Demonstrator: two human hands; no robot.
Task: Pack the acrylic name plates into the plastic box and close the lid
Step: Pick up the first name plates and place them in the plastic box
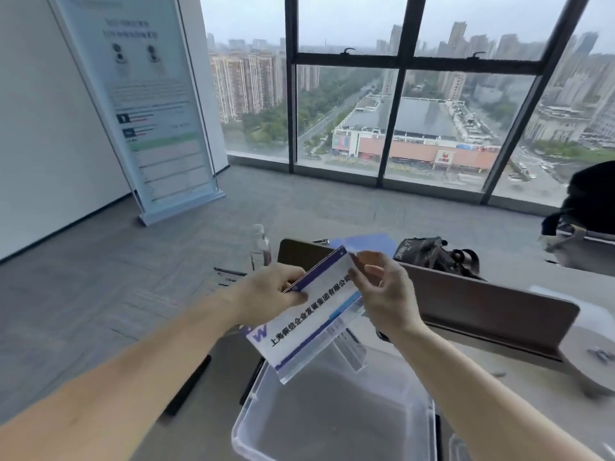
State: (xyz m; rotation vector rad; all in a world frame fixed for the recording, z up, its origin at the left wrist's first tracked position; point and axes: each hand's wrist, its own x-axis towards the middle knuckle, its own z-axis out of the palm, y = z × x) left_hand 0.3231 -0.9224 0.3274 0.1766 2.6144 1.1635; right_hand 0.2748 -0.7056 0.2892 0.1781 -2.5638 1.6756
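An acrylic name plate [309, 314] with a white card, blue bands and black Chinese lettering hangs tilted above the clear plastic box [246, 424]. My left hand [266, 294] grips its upper left edge. My right hand [382, 291] pinches its upper right corner, fingers partly spread. The box stands open at the bottom centre and its inside looks bare where visible. A second clear acrylic stand [349, 351] shows behind the held plate, over the box's far rim. No lid can be made out for certain.
A brown wooden divider [482, 304] runs across the desk behind my hands. A water bottle [260, 247], a black bag [436, 254], blue sheets [366, 242] and a black pen [188, 384] lie around. A white round object [592, 344] sits at right. Floor, banner and windows lie beyond.
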